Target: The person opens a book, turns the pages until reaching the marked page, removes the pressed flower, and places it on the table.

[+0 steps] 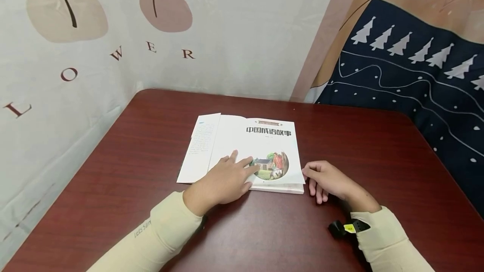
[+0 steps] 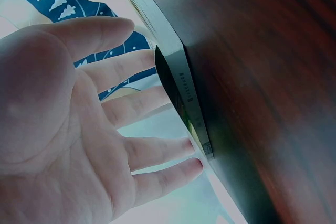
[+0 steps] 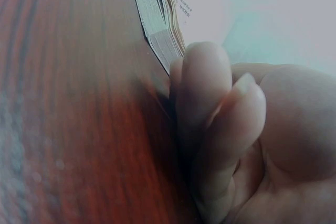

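Your left hand (image 1: 228,178) lies across the white-paged, opened paper book (image 1: 232,131), fingers spread, gripping nothing. The book rests on the reddish-brown, wood-grained worktop (image 1: 363,146), between your forearms. Your right hand (image 1: 329,179) curls its fingers at the book's right edge, near the near corner; whether it pinches a page, you cannot tell.

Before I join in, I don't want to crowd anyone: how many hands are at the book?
2: the left hand lies spread over the lower part of the open book; the right hand is at its lower right edge. No others show.
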A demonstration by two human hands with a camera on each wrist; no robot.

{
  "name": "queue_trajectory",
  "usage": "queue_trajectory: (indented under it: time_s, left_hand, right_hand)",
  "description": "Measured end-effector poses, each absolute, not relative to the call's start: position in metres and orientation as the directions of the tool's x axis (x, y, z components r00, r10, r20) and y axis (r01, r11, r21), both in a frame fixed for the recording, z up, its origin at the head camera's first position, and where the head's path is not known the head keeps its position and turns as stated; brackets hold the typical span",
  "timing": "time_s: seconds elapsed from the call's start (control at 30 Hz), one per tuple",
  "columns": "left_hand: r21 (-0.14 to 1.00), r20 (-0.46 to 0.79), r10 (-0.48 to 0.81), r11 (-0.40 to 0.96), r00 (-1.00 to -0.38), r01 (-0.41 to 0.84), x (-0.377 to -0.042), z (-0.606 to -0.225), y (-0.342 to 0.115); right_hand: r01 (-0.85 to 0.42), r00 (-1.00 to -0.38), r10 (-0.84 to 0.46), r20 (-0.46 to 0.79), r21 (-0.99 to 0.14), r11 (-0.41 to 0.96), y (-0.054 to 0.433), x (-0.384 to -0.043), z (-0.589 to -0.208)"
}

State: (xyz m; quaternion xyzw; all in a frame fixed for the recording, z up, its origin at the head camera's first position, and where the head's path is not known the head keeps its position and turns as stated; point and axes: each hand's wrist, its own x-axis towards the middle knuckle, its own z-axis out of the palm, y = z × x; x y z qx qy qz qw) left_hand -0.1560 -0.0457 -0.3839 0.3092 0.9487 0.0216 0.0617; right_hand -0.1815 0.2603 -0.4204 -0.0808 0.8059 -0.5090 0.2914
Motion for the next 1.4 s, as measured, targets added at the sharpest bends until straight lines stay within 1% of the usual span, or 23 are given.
queue_trajectory:
  time_s: [0.27,0.43,0.63,0.8,1.03,1.4]
  left_hand:
    - [0.071,-0.097,0.585,0.811,-0.805,0.581,-0.1568,-0.3826,-0.0455]
    - [0.082,-0.114,0.586,0.811,-0.803,0.58,-0.1564,-0.3833,-0.0454]
    - [0.063,-0.101,0.585,0.811,-0.805,0.581,-0.1574,-0.3832,-0.0451]
    - [0.08,-0.11,0.591,0.807,-0.799,0.585,-0.1569,-0.384,-0.0455]
    - [0.057,-0.075,0.612,0.791,-0.787,0.609,-0.1561,-0.3851,-0.046]
    - [0.096,-0.086,0.62,0.784,-0.78,0.613,-0.1552,-0.383,-0.0452]
  right_hand:
    - [0.154,-0.823,-0.427,-0.375,-0.87,0.468,0.2601,-0.1828,-0.4178]
    - [0.164,-0.814,-0.435,-0.386,-0.869,0.466,0.2606,-0.1826,-0.4188]
    - [0.15,-0.825,-0.429,-0.368,-0.875,0.461,0.261,-0.1835,-0.4195]
    - [0.168,-0.817,-0.425,-0.389,-0.867,0.469,0.2612,-0.1832,-0.4222]
    - [0.156,-0.822,-0.428,-0.375,-0.872,0.465,0.2617,-0.1827,-0.4222]
    - [0.167,-0.819,-0.425,-0.386,-0.868,0.467,0.2614,-0.1818,-0.4214]
